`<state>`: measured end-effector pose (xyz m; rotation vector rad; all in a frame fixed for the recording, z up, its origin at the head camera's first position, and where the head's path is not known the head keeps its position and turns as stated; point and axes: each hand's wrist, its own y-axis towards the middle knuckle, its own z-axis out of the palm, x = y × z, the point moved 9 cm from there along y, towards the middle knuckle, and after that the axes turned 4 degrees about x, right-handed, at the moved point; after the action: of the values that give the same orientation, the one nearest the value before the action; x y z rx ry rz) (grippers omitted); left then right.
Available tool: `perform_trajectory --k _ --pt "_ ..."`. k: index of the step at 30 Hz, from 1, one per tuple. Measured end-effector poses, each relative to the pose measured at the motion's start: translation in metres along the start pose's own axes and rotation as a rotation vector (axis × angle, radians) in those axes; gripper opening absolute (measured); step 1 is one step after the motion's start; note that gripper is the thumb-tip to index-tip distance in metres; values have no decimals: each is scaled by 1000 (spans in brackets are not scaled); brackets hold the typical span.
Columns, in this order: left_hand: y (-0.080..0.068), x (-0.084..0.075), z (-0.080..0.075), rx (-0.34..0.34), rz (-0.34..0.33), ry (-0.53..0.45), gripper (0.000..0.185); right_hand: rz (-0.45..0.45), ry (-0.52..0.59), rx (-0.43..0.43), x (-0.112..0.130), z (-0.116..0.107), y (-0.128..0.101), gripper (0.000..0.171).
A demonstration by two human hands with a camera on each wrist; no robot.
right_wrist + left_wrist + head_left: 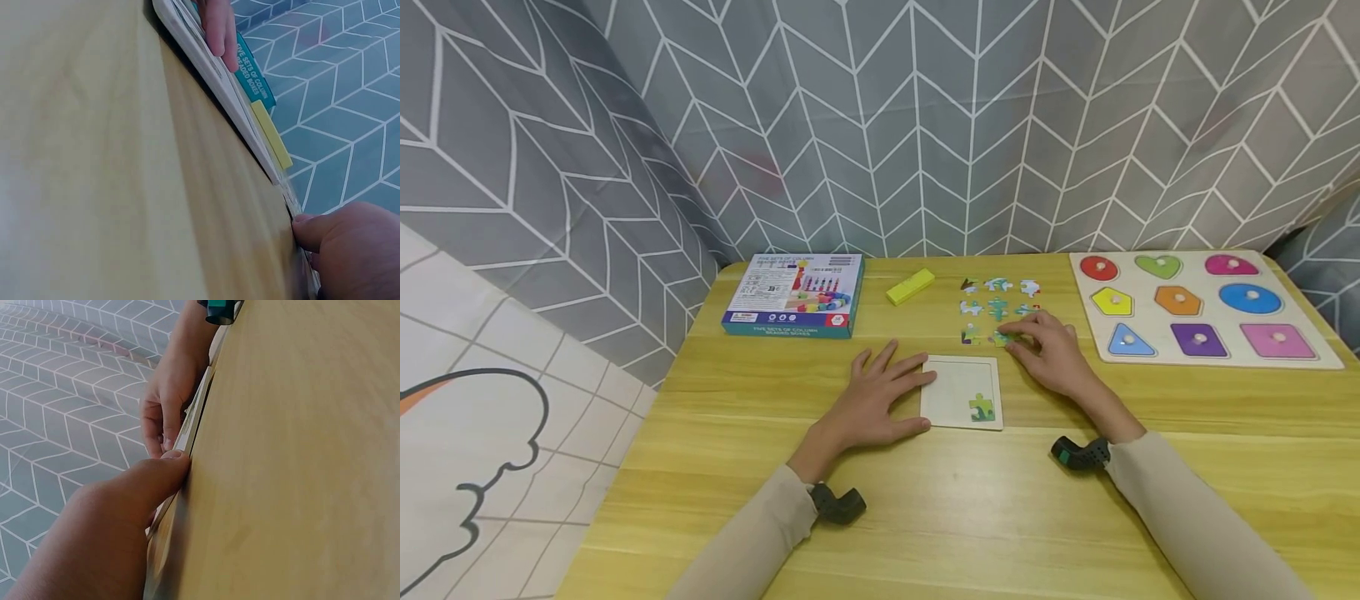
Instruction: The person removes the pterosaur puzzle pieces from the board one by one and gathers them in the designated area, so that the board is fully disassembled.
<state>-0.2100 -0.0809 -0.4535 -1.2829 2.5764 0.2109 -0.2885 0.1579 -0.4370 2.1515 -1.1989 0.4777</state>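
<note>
A square wooden puzzle tray (pixel 955 392) lies on the table with one green jigsaw piece (pixel 981 407) in its lower right corner. My left hand (pixel 880 396) rests at the tray's left edge, fingers spread and thumb along the near side. Behind the tray, loose jigsaw pieces (pixel 997 308) lie in rows. My right hand (pixel 1051 352) pinches a green jigsaw piece (pixel 1002 339) in the nearest row between thumb and fingers. In the right wrist view the right thumb (pixel 312 231) is low at the table surface, and the piece is mostly hidden.
A boxed bead set (pixel 793 296) stands at the back left, with a yellow block (pixel 911 287) to its right. A wooden shape board (pixel 1138 312) with knobbed pieces lies at the right. A grey patterned curtain (pixel 880 125) hangs behind the table (pixel 955 517).
</note>
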Motion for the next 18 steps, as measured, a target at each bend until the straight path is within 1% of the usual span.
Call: perform_trajectory --k 5,18 --pt "0 0 0 -5 0 -1 69 26 -11 10 0 1 3 23" --pt "1 0 0 4 -6 -7 69 74 -18 -6 -4 3 5 25"
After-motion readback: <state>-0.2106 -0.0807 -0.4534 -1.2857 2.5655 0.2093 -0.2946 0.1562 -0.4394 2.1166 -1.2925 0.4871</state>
